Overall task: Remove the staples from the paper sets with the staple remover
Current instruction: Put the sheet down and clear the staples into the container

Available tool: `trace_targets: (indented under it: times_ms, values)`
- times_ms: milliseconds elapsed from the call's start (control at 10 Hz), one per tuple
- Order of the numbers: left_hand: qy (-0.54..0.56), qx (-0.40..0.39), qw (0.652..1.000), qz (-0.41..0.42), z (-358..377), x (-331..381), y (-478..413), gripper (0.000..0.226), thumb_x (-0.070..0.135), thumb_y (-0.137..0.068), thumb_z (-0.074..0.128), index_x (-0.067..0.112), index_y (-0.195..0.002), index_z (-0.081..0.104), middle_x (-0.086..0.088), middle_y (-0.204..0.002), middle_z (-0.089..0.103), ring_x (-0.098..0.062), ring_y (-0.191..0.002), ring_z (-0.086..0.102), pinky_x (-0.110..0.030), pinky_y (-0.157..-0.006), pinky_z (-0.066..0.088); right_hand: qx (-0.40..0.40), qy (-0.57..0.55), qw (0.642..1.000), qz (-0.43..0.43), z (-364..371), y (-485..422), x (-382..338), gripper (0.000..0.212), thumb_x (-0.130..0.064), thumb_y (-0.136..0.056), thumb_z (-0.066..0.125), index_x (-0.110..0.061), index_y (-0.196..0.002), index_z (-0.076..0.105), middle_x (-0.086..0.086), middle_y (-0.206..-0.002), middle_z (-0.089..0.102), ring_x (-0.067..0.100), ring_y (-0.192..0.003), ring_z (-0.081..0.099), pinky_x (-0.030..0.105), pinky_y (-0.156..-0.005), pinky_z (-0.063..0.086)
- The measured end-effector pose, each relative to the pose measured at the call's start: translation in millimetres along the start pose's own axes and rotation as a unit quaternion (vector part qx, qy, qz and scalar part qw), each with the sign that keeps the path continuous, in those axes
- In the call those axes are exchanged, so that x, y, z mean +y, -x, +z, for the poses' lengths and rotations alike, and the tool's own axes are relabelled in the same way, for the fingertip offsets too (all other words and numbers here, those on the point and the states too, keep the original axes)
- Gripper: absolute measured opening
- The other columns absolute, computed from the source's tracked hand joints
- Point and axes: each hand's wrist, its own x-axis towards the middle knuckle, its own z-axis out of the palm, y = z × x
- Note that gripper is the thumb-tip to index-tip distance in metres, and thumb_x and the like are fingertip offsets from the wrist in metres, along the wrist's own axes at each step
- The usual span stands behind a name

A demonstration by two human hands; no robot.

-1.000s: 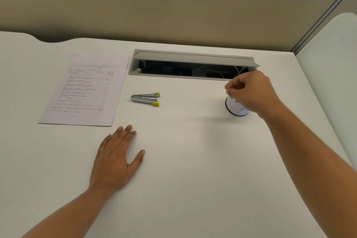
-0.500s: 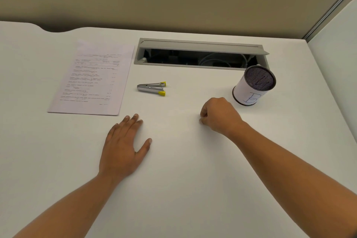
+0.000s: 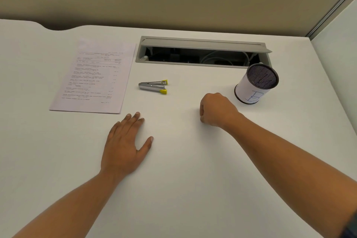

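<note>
A printed paper set (image 3: 94, 77) lies flat on the white desk (image 3: 173, 179) at the left. To its right rests a silver staple remover (image 3: 152, 86) with yellow tips, untouched. My left hand (image 3: 125, 145) lies flat, palm down, fingers apart, just below the paper's lower right corner. My right hand (image 3: 217, 110) is curled into a fist, knuckles on the desk, to the right of the remover; nothing shows in it. A mesh cup (image 3: 256, 84) wrapped in white paper marked "B" stands just beyond the right hand.
An open grey cable hatch (image 3: 202, 52) with cords inside is set into the desk behind the remover and cup. A beige partition wall rises at the back, and a pale divider panel (image 3: 340, 60) stands at the right.
My right hand came down from above the cup to the desk in front of it, uncovering the cup, and has stayed there since. The left hand stays flat.
</note>
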Motion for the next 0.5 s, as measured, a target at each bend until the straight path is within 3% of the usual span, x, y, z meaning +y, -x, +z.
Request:
trace_targets:
  times_ms: [200,300,500]
  values:
    - [0.006,0.003,1.000,0.004,-1,1,0,0.064,0.058,-0.088,0.042,0.023,-0.142,0.047,0.008,-0.156,0.039,-0.013,-0.147,0.030,-0.037,-0.122,0.017,-0.038,0.000,0.999,0.009,-7,4,0,0.015,-0.018,-0.073,0.067,-0.018,-0.088,0.066,0.002,-0.092,0.068,0.026,-0.083,0.065,0.031,-0.068,0.053]
    - [0.011,0.004,1.000,0.005,-1,1,0,0.064,0.058,-0.088,0.042,0.023,-0.141,0.047,0.007,-0.156,0.040,-0.014,-0.147,0.030,-0.038,-0.122,0.018,-0.078,-0.021,0.997,0.010,-14,11,6,0.006,-0.018,-0.072,0.067,-0.019,-0.077,0.064,0.000,-0.085,0.068,0.024,-0.080,0.066,0.028,-0.063,0.050]
    - [0.012,0.002,1.000,0.007,0,0,0,0.064,0.058,-0.088,0.043,0.023,-0.142,0.047,0.007,-0.156,0.039,-0.014,-0.147,0.030,-0.038,-0.122,0.018,-0.025,-0.178,0.983,0.024,-41,26,20,0.010,-0.006,-0.073,0.068,-0.009,-0.066,0.062,0.005,-0.071,0.073,0.019,-0.066,0.067,0.024,-0.053,0.049]
